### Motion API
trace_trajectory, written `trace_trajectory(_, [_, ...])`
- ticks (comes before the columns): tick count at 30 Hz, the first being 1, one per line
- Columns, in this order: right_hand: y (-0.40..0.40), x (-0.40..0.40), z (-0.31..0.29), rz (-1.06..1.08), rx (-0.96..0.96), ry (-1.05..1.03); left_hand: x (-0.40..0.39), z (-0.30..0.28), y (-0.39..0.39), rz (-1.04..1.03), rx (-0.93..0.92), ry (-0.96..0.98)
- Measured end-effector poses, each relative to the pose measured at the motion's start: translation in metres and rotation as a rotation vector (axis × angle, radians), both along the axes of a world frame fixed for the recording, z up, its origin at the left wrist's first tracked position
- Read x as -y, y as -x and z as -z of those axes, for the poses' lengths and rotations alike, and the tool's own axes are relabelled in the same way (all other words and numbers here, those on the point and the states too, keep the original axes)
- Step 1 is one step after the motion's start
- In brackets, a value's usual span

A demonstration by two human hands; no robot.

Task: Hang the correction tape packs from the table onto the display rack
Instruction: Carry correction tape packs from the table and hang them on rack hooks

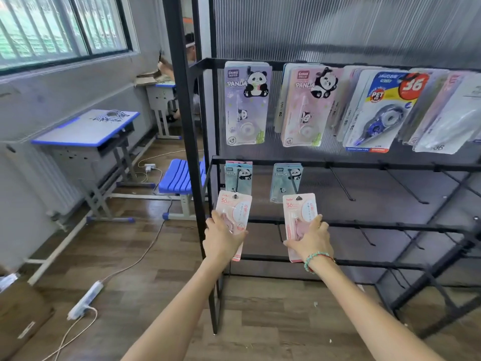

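On the left, a pink correction tape pack (235, 217) is being held up by the left hand (223, 238), with the fingers curled round its lower part. The small hole at the top of the pack is being brought to the tip of a black hook (237, 181) on the display rack (338, 165), where blue panda packs (238, 175) are already hanging. A slip could happen here: if the hole is not lined up with the hook tip, the pack may be pushed past it and dropped on the floor. The blue packs behind may also be knocked off if the pink one is shoved too hard.

Further right, a second pink pack (300, 220) is being gripped by the right hand (311, 241), which is wearing a bead bracelet (316, 260). Its hole is being held at the end of the next hook (293, 182), in front of more blue panda packs (285, 182). Two packs are being hung at once, so one could be missed while the other is being watched.

Both arms are being stretched forward and a little upward, with the backs of the hands facing the camera.
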State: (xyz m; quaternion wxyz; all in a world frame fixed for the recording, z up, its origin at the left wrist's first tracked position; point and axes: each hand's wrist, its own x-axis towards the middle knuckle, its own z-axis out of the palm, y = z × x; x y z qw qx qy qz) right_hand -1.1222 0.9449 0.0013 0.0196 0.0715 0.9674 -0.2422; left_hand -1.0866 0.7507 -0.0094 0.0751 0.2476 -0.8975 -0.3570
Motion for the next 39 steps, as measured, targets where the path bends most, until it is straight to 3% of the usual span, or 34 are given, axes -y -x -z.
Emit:
trace_trajectory(14, [0.025,-0.001,0.015,-0.058,0.010,0.050,-0.001,0.011,0.018,-0.005,0.000,-0.015])
trace_trajectory(29, [0.113,0.022,0.026,-0.033,0.009,0.153,0.013,0.022,0.106,0.031,-0.100,-0.221])
trace_trajectory(39, [0.143,0.032,0.027,-0.004,-0.028,0.168,0.018,0.025,0.143,0.016,-0.127,-0.227])
